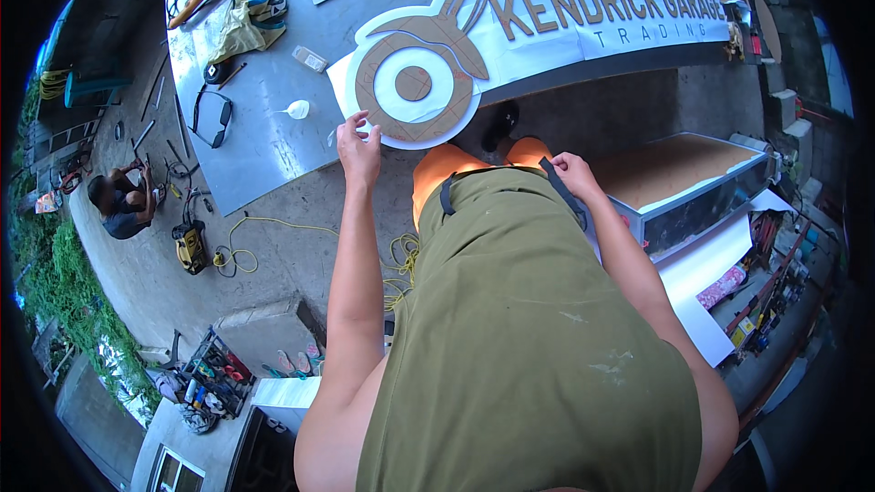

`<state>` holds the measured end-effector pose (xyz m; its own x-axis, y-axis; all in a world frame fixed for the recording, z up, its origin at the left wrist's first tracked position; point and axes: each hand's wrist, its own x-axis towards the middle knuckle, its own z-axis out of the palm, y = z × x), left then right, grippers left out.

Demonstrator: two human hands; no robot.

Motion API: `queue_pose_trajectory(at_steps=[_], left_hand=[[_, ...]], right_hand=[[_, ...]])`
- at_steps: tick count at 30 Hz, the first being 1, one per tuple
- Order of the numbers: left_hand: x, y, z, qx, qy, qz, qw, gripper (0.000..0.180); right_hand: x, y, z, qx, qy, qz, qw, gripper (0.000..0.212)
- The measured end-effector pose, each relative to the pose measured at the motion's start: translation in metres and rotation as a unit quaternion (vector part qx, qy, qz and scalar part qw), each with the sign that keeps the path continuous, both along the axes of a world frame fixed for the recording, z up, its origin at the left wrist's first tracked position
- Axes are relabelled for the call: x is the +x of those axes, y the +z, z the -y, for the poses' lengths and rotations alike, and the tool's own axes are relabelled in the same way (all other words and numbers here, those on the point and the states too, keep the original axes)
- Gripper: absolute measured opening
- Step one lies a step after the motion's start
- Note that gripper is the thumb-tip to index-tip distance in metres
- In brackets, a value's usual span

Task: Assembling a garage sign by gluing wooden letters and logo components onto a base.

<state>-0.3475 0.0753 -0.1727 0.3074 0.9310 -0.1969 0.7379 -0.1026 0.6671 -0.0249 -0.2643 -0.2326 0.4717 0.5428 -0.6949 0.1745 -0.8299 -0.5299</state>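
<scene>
A large cut-out sign lies on the metal table, with brown paper-faced letters and a motorcycle shape on a white backing. Beside the sign's round wheel part, my left hand is raised with its fingers loosely curved and apart; nothing shows in it. A small clear scrap sits close to those fingertips, and I cannot tell whether they touch it. At my waist, my right hand is closed on a black strap. Olive cloth covers my front, above orange shorts.
On the metal table lie dark glasses, a small white funnel-shaped piece and a cloth bundle. A framed box stands at right. Yellow cord runs over the floor. Another person crouches at far left.
</scene>
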Motion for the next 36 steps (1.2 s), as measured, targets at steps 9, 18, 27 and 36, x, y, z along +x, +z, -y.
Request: queue_pose_trajectory(at_steps=[9,18,27,36], left_hand=[[-0.009,-0.004,0.003,0.002,0.025,-0.001,1.0,0.041],[-0.023,-0.007,0.01,-0.011,0.08,0.037,0.996,0.036],[-0.042,-0.012,0.014,-0.051,0.169,0.072,0.982,0.03],[-0.04,-0.035,0.017,-0.084,0.195,0.143,0.967,0.045]], right_hand=[[0.003,0.001,0.0,0.002,0.006,0.009,1.0,0.022],[0.01,-0.009,0.003,0.009,0.014,0.007,1.0,0.021],[0.016,-0.007,-0.003,0.008,0.029,0.006,1.0,0.022],[0.017,-0.009,-0.005,0.017,0.022,0.007,1.0,0.022]])
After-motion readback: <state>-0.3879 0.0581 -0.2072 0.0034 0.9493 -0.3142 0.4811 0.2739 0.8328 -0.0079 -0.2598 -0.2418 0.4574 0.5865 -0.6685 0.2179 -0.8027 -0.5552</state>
